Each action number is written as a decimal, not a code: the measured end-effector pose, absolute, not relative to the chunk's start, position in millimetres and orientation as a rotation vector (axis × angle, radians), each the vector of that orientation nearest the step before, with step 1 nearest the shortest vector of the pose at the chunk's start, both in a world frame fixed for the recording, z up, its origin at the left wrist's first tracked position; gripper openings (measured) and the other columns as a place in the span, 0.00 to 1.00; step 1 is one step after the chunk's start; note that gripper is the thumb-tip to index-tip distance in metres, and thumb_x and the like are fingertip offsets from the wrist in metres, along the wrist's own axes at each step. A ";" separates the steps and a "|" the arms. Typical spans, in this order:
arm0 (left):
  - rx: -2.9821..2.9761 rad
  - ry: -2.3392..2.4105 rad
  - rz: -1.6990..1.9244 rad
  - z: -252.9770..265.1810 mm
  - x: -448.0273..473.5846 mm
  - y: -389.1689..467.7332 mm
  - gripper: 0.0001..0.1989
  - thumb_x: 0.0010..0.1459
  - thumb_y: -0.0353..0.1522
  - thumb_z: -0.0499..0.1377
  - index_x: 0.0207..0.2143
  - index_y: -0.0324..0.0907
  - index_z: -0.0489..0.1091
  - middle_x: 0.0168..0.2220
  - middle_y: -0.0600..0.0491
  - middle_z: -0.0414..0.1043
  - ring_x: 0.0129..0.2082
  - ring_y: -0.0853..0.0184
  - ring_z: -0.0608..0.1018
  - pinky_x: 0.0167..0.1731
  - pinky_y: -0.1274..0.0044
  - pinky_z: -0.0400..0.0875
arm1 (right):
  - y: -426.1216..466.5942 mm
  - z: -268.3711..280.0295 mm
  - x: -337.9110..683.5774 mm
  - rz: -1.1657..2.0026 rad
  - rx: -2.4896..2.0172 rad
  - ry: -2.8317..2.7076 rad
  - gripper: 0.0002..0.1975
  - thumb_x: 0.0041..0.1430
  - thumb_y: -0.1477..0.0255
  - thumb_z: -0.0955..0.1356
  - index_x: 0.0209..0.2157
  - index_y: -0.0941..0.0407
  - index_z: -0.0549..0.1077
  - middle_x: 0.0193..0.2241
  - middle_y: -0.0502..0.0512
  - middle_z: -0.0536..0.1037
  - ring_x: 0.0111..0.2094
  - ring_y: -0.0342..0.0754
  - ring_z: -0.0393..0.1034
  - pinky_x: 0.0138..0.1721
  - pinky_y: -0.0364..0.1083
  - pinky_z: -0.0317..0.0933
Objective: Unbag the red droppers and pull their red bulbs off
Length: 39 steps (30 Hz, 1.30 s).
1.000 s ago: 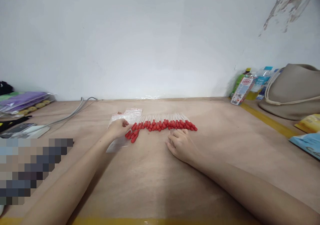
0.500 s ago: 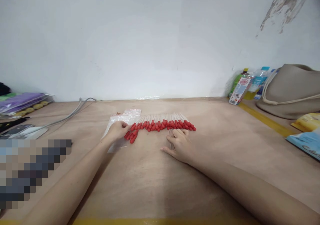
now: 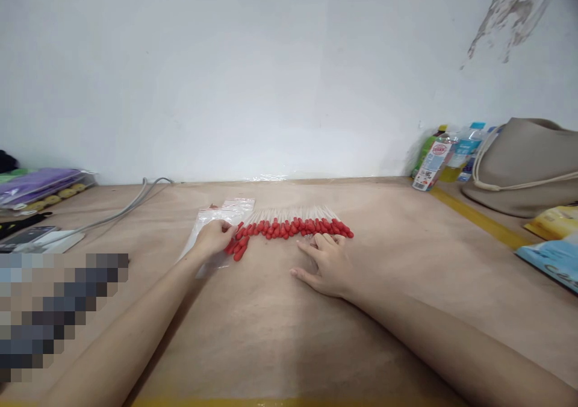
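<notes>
A row of red-headed pieces with thin, pale stems [image 3: 289, 229] lies on the wooden table, stems toward the wall. A few more red heads [image 3: 241, 250] sit just nearer to me at the row's left end. At that end, my left hand [image 3: 214, 238] is closed, thumb and fingers pinched beside the outermost heads; what they pinch is hidden. Beneath that hand lies a clear plastic bag [image 3: 192, 238]. Just below the row's right part, my right hand [image 3: 329, 265] rests with thumb and index finger apart. Its other fingers curl over something clear, mostly covered.
A grey cable [image 3: 121, 205] and purple packages [image 3: 45, 184] are on the left, above a pixelated patch. To the right stand drink bottles [image 3: 436, 160] and a grey-brown bag [image 3: 526, 166]. Yellow tape [image 3: 478, 217] and a blue packet [image 3: 551, 256] lie in front.
The right index finger has lifted and stretched out to the left, away from the clear thing. My left hand and the red row stay nearly still.
</notes>
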<state>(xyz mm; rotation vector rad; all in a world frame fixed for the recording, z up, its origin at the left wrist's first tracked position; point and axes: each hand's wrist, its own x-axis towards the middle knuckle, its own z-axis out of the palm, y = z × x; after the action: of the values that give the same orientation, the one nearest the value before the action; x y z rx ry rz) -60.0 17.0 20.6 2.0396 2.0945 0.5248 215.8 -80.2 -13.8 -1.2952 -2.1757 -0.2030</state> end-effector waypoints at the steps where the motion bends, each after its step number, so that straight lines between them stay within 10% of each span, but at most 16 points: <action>1: 2.045 2.108 0.545 22.5 -60.3 17.0 0.16 0.50 0.43 0.51 0.26 0.41 0.71 0.26 0.51 0.74 0.29 0.63 0.74 0.25 0.78 0.61 | -78.7 -13.5 216.7 -0.212 -1.288 -2.132 0.23 0.50 0.55 0.65 0.44 0.54 0.70 0.33 0.55 0.69 0.36 0.48 0.61 0.41 0.50 0.45; 10: 2.594 1.664 1.140 36.5 -18.0 -19.4 0.10 0.55 0.37 0.51 0.32 0.40 0.68 0.32 0.50 0.68 0.36 0.63 0.69 0.37 0.73 0.62 | -69.9 -7.5 248.2 -0.232 -1.180 -1.799 0.15 0.56 0.66 0.63 0.43 0.56 0.69 0.36 0.58 0.69 0.38 0.49 0.64 0.40 0.49 0.56; 17: 2.842 1.131 0.891 0.1 21.9 -62.3 0.07 0.58 0.34 0.51 0.34 0.41 0.66 0.33 0.51 0.67 0.34 0.65 0.67 0.36 0.71 0.60 | -79.0 -18.6 255.3 -0.288 -1.003 -2.063 0.22 0.54 0.62 0.65 0.49 0.55 0.65 0.45 0.60 0.68 0.47 0.53 0.61 0.47 0.54 0.55; 27: 2.746 1.031 1.014 -3.8 24.1 -66.1 0.08 0.56 0.33 0.53 0.39 0.42 0.66 0.38 0.50 0.67 0.39 0.64 0.68 0.40 0.70 0.62 | -76.4 -21.0 247.3 -0.267 -0.876 -2.167 0.08 0.57 0.68 0.64 0.31 0.53 0.75 0.37 0.53 0.75 0.45 0.49 0.63 0.49 0.54 0.50; 39: 2.875 0.794 0.870 -7.1 37.1 -66.9 0.08 0.59 0.32 0.50 0.36 0.41 0.68 0.36 0.50 0.72 0.40 0.66 0.70 0.43 0.70 0.62 | -86.4 -17.9 237.6 -0.191 -0.809 -2.241 0.07 0.58 0.72 0.62 0.34 0.54 0.72 0.31 0.49 0.77 0.39 0.45 0.66 0.51 0.54 0.49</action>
<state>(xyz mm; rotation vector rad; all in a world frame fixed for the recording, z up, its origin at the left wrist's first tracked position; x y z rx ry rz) 37.1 -66.9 -7.1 2.8754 0.7936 0.8697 237.6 -86.4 -17.9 -0.8088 -2.2408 -0.1914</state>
